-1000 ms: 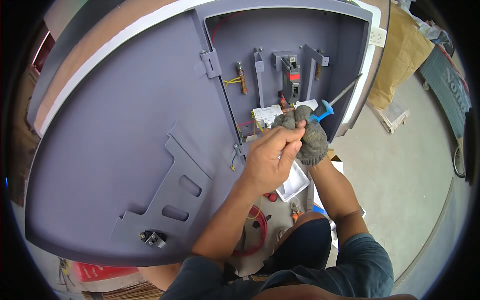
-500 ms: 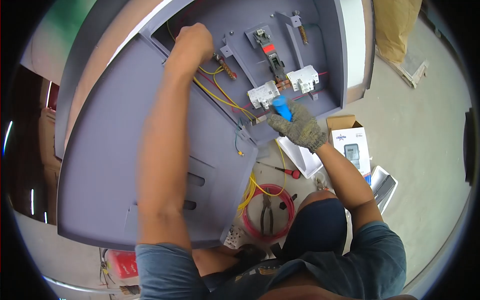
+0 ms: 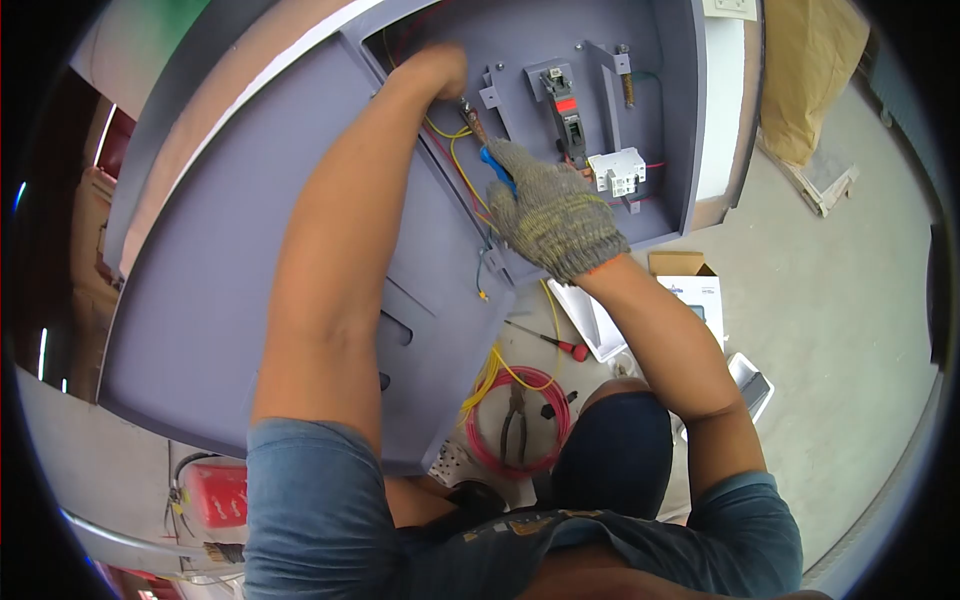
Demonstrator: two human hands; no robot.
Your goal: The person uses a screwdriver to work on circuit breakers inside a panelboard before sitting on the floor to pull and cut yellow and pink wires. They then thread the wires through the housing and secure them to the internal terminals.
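A grey metal electrical box (image 3: 640, 90) lies with its door (image 3: 230, 290) open to the left. Inside its upper left part is my bare left hand (image 3: 437, 72), bent in beside a copper terminal bar (image 3: 474, 120); its fingertips are hidden. My right hand (image 3: 555, 212), in a grey knitted glove, is closed on a blue-handled tool (image 3: 495, 168) just below that bar. The glove hides most of the tool. A breaker with a red mark (image 3: 567, 107) and a white breaker (image 3: 618, 172) stand to the right. Yellow wires (image 3: 458, 165) run below my left hand.
On the floor lie a pink wire coil (image 3: 478, 440), pliers (image 3: 514, 420), a red-handled screwdriver (image 3: 575, 351), a white foam tray (image 3: 590, 315) and a printed carton (image 3: 700, 300). A red extinguisher (image 3: 217, 495) is at lower left, a brown paper sheet (image 3: 810, 80) at upper right.
My gloved right hand has moved up and left with the blue tool, from the white breakers to the terminal bar, and now covers the left breaker. The view has shifted slightly.
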